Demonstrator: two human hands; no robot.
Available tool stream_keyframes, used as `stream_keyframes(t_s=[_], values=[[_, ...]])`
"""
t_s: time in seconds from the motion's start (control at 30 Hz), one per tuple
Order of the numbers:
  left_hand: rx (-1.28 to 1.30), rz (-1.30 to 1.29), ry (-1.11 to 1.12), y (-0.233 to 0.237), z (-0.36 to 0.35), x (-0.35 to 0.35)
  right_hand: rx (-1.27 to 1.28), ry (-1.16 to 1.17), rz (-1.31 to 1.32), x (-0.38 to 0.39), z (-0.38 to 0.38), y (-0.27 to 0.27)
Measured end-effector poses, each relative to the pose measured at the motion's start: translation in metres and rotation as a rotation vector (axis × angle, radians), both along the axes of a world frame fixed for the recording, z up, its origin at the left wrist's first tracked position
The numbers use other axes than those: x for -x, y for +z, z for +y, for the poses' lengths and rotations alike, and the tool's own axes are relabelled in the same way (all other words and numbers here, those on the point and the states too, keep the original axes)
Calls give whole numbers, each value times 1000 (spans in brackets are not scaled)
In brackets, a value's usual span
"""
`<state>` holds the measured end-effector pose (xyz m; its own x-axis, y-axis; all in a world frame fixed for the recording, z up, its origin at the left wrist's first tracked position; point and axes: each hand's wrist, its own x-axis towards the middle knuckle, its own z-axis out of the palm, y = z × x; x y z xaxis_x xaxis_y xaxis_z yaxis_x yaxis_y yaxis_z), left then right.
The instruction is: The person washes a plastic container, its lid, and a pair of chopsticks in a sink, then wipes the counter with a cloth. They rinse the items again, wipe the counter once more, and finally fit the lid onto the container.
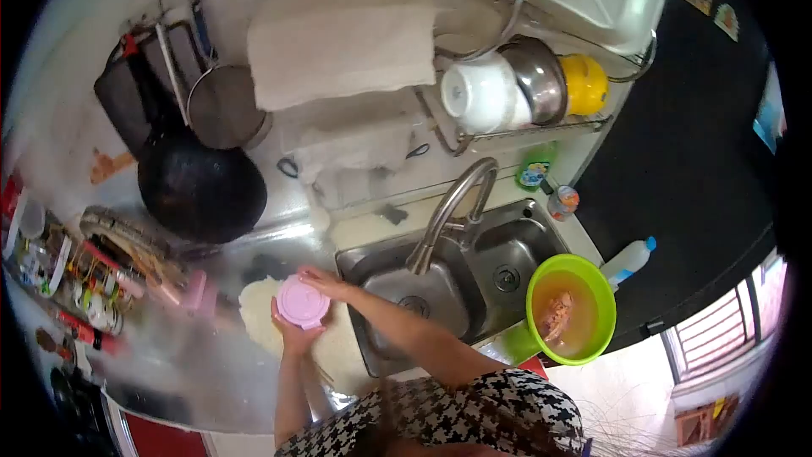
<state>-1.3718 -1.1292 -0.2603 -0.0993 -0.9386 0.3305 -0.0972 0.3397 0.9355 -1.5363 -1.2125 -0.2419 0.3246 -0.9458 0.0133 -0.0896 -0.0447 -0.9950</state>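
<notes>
A round container with a pink lid [303, 301] is between my two hands, above a pale cloth-like sheet [258, 309] on the counter left of the sink. My left hand [296, 337] wraps the container's near side, its thumb and fingers around the rim. On the far right side, my right hand [326, 283] grips the lid's edge. What the container holds is hidden under the lid. Just right of my hands is the steel double sink [347, 267] with its curved faucet [448, 203].
A green basin [610, 309] with cloudy water and meat stands right of the sink, near a white bottle [630, 261]. Bowls [482, 97] sit on a rack behind. A black wok [201, 190] hangs left. Bottles and jars [101, 313] crowd the far left.
</notes>
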Motion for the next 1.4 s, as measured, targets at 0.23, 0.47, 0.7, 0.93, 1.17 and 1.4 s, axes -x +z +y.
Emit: stream_keyframes(t_s=[0.23,0.47,0.7,0.93,1.17,1.4], values=[[-30,39,-85,-3,12,1,-369,11,-257,11,37,47],[-44,182,-170,48,36,20,-150,239,-394,59,62,47],[-454,406,-204,105,51,56,219,210,-146,89,127,106],[-544,547,-589,116,55,72,221,-174,-88,101,157,112],[-545,479,-612,55,72,98,-124,-275,-390,112,189,79],[-824,591,-438,47,101,107,-354,-316,-101,110,224,90]])
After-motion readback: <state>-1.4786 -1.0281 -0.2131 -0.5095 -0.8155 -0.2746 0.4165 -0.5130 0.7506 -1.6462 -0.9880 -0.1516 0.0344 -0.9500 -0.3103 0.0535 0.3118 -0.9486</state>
